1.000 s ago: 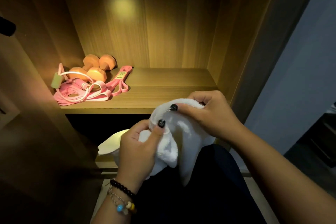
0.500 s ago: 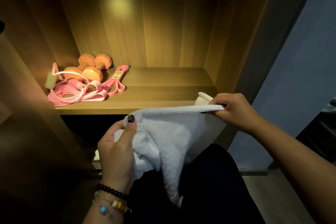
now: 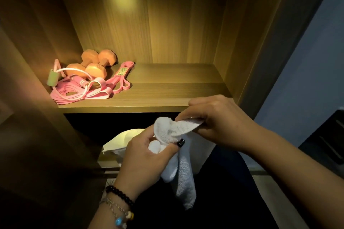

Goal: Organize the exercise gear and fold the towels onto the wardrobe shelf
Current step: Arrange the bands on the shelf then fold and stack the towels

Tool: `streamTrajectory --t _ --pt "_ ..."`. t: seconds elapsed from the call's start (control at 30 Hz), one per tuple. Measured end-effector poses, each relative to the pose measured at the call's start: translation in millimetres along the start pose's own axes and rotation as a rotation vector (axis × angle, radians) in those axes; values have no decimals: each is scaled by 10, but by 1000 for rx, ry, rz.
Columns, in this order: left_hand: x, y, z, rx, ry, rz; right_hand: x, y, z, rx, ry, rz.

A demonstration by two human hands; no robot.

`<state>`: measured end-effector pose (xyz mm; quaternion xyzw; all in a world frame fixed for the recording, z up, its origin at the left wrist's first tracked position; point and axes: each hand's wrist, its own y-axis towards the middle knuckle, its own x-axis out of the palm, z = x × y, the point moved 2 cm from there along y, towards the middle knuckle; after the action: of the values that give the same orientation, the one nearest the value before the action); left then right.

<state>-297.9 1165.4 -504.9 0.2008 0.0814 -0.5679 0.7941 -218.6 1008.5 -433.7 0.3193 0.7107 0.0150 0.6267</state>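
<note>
1. Left hand (image 3: pixel 147 158) is gripping the white terry towel (image 3: pixel 175 147), thumb clamped on.
2. Right hand (image 3: pixel 214 117) is pinching its upper edge.
3. Towel is hanging below the lit wooden wardrobe shelf (image 3: pixel 167 95).
4. Orange dumbbells (image 3: pixel 93 65) and pink resistance bands (image 3: pixel 89 91) are sitting shelf-left.

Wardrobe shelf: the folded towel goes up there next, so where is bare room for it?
The shelf is bare from the pink bands rightward to the right wall. The left end is crowded with dumbbells, bands and a jump rope.

Both hands (image 3: pixel 186 141) pinch a white towel (image 3: pixel 175 132) (bunched) below the shelf (image 3: pixel 167 91).
</note>
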Motion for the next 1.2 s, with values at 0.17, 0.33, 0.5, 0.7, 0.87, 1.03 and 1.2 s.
streamTrajectory --t 0.17,0.33,0.5,0.7,0.87,1.03,1.2 --pt "44 -2 -37 27 3 214 93 -99 214 108 -178 -106" --pt "6 28 -126 -102 -162 302 54 -250 611 285 -318 -173" --pt "-72 96 -301 -300 -325 371 73 -367 751 494 -125 -197" --pt "-11 120 -378 -440 -367 452 253 -399 604 630 282 -3" --pt "40 105 -447 -467 -511 496 349 -380 410 701 646 179" --pt "20 93 -547 -508 -594 430 456 -322 230 800 818 6" --pt "4 36 -599 -487 -654 341 661 -342 128 621 621 -336"
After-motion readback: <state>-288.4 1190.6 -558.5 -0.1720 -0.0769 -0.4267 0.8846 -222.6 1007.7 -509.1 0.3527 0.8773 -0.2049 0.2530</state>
